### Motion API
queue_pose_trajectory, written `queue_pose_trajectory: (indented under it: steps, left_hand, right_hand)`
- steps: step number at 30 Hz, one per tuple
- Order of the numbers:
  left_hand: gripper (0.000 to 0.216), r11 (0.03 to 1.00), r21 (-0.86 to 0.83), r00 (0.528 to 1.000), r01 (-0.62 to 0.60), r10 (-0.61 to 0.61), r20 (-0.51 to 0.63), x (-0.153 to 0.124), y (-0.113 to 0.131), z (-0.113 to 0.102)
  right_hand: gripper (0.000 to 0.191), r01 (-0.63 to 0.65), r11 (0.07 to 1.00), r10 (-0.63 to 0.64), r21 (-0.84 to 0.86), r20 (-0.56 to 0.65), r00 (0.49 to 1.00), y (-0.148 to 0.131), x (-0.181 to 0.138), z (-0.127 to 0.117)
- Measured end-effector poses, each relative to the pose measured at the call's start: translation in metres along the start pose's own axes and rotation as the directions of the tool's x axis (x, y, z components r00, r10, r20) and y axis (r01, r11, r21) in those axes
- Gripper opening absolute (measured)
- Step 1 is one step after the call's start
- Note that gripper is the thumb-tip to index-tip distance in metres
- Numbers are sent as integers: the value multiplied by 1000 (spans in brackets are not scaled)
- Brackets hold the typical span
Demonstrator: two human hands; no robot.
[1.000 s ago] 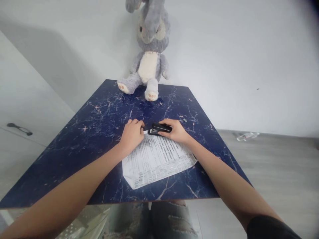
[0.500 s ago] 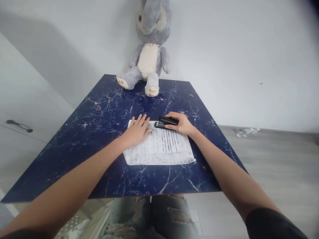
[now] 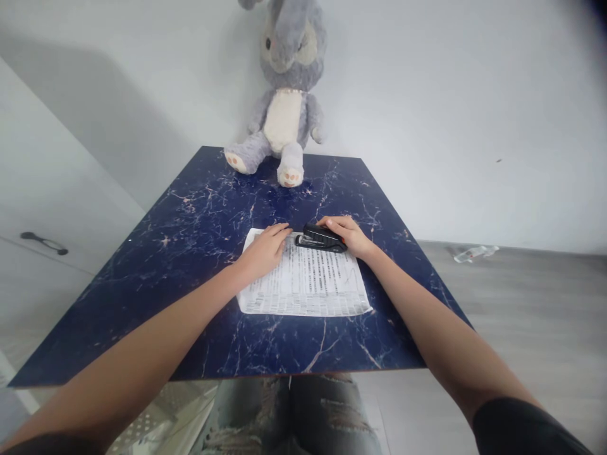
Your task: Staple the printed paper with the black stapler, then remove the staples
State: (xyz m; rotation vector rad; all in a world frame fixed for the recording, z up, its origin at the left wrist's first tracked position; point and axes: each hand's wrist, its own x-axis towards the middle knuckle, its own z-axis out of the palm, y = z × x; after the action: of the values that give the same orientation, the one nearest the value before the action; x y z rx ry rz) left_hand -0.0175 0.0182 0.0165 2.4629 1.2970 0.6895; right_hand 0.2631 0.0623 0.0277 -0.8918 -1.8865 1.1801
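A stack of printed paper sheets [image 3: 310, 287] lies flat on the dark blue marbled table [image 3: 190, 253]. My left hand [image 3: 264, 249] rests on the paper's far left part, fingers stretched forward and pressing it down. My right hand [image 3: 348, 235] grips a black stapler [image 3: 322, 239] that sits over the paper's far edge, its nose pointing left toward my left fingertips.
A grey plush rabbit [image 3: 284, 95] sits at the table's far edge against the white wall. A white cabinet with a dark handle [image 3: 42, 243] stands on the left. A clear plastic object [image 3: 474, 253] lies on the grey floor to the right.
The paper was turned square to the table edge. My left hand went from a loose fist to flat on the sheets. The stapler in my right hand shifted along the far edge.
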Motion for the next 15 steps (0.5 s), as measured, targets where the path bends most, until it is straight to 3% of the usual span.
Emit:
queue_pose_trajectory:
  steps: [15]
  left_hand:
    - [36, 996, 89, 999, -24, 28, -40, 1, -2, 2]
  right_hand:
    - [55, -46, 993, 45, -110, -12, 999, 1, 0, 0]
